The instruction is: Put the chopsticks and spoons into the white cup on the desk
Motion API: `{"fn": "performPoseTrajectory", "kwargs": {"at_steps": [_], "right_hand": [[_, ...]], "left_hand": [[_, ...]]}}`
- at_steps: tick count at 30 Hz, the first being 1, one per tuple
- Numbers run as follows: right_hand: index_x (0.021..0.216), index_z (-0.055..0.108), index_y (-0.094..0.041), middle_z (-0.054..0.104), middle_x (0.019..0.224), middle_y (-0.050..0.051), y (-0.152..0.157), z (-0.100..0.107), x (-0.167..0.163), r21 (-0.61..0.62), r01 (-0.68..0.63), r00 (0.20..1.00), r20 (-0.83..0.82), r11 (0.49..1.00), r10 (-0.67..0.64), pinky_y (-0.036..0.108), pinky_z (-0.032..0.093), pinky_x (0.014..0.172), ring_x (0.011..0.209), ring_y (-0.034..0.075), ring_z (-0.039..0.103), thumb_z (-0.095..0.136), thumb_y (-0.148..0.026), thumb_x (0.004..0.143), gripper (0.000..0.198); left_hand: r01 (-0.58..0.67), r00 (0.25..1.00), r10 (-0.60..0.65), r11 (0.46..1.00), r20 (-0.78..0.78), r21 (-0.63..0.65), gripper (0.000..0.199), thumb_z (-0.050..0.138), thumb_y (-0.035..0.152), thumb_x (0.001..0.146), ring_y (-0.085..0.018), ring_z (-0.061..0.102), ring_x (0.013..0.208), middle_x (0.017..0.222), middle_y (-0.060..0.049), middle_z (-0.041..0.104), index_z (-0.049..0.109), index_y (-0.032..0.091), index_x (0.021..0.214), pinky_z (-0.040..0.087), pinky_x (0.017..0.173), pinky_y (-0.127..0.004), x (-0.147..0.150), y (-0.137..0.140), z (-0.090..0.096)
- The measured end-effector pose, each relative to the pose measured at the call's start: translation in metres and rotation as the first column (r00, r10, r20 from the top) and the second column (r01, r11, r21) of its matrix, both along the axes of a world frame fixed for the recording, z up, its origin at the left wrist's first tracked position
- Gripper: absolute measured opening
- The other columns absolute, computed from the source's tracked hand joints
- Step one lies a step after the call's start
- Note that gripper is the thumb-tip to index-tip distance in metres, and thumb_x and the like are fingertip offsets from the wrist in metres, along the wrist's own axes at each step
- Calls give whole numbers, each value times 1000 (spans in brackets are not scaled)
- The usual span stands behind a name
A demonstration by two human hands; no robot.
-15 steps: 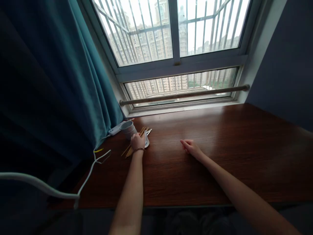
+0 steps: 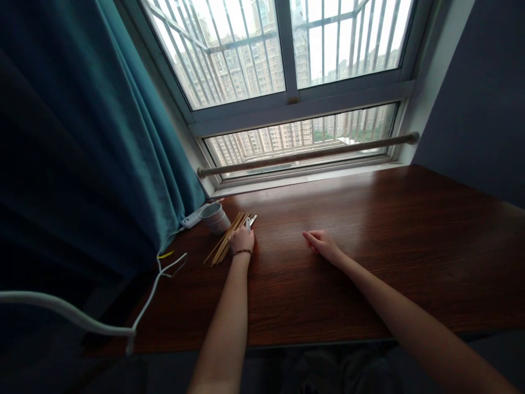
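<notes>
Closest to me, two bare forearms reach out over a dark reddish-brown wooden desk (image 2: pixel 369 262) with a glossy top that catches the window light. My right hand (image 2: pixel 324 245) lies on the bare wood near the middle, fingers loosely curled together, holding nothing. My left hand (image 2: pixel 241 239), with one bracelet at the wrist, rests closed over the near end of a white utensil (image 2: pixel 250 221); I count one, though whether the fingers truly clamp it I cannot tell. Just left of that hand, touching it, lies one bundle of wooden chopsticks (image 2: pixel 227 238), fanned slightly; the sticks are too thin to count. Beyond them stands one pale cup (image 2: pixel 215 218), upright, and behind it one white power strip (image 2: pixel 192 218), its cord (image 2: pixel 151 284) trailing off the desk's left edge. A teal curtain (image 2: pixel 102 137) hangs along the left. At the far edge, one wooden rail (image 2: pixel 307 155) runs across a barred window (image 2: pixel 287 65), with apartment blocks outside. A grey wall (image 2: pixel 484 93) closes the right.
</notes>
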State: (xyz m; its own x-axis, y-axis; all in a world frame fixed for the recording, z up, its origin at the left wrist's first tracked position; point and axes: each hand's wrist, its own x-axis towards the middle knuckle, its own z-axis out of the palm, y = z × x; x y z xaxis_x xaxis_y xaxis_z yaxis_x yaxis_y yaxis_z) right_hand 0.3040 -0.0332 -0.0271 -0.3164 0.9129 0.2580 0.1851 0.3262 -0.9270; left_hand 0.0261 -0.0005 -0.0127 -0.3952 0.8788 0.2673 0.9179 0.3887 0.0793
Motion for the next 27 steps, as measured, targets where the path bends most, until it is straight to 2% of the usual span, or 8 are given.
{"fn": "performPoseTrajectory", "kwargs": {"at_steps": [5,9,11,15,17,19,23,27], "right_hand": [[53,51,-16,43,42,-3,-1,1,0,30,-6,1000,23,1000,6,20,32,44,40,9,41,42,-60,84,55],[53,51,-16,43,43,-3,-2,4,0,51,6,999,53,999,-9,21,33,46,41,9,41,42,-57,85,53],[59,55,-15,49,49,-2,-3,6,0,87,25,997,71,996,-31,21,36,49,45,10,46,44,-54,85,48],[91,64,-14,64,90,8,-2,5,-2,183,-6,999,53,983,-4,26,48,71,82,17,60,48,-44,86,34],[105,62,-14,60,112,12,-1,2,-4,222,-45,997,69,974,31,33,45,88,103,20,56,46,-40,87,35],[115,59,-13,53,125,15,0,-3,-6,250,-100,990,126,963,70,38,36,100,117,22,48,44,-37,89,39],[124,53,-12,45,134,15,-2,-8,-10,287,-198,970,192,937,147,39,29,106,126,22,40,41,-36,91,43],[122,55,-15,51,129,13,-9,-1,-11,322,-198,973,182,926,145,35,34,103,121,21,46,40,-34,92,39]], "left_hand": [[-16,995,19,1000,93,-23,36,52,40,78,-28,60,93,101,-17,64,63,13,99,43,75,-35,9,-1,5],[40,989,-31,998,146,-55,36,54,41,76,-29,61,92,98,-17,65,64,13,96,44,74,-34,23,-4,7],[75,983,-63,995,174,-60,38,55,41,75,-28,60,93,100,-17,64,64,13,99,44,76,-33,34,-6,7],[162,968,-149,986,204,-49,40,55,39,75,-27,59,97,104,-17,63,63,13,104,42,78,-31,57,-9,4],[217,957,-205,975,207,-39,38,54,38,76,-27,59,96,102,-17,63,64,12,102,42,79,-30,69,-11,2],[269,941,-260,963,216,-12,35,53,36,77,-27,59,96,101,-17,64,65,12,99,42,79,-30,80,-14,2],[346,884,-345,937,316,52,31,51,29,79,-26,60,97,101,-16,65,64,13,102,42,79,-30,101,-22,1],[386,759,-404,911,511,148,28,51,24,79,-23,62,92,100,-14,67,64,14,102,43,80,-30,115,-24,-6]]}}
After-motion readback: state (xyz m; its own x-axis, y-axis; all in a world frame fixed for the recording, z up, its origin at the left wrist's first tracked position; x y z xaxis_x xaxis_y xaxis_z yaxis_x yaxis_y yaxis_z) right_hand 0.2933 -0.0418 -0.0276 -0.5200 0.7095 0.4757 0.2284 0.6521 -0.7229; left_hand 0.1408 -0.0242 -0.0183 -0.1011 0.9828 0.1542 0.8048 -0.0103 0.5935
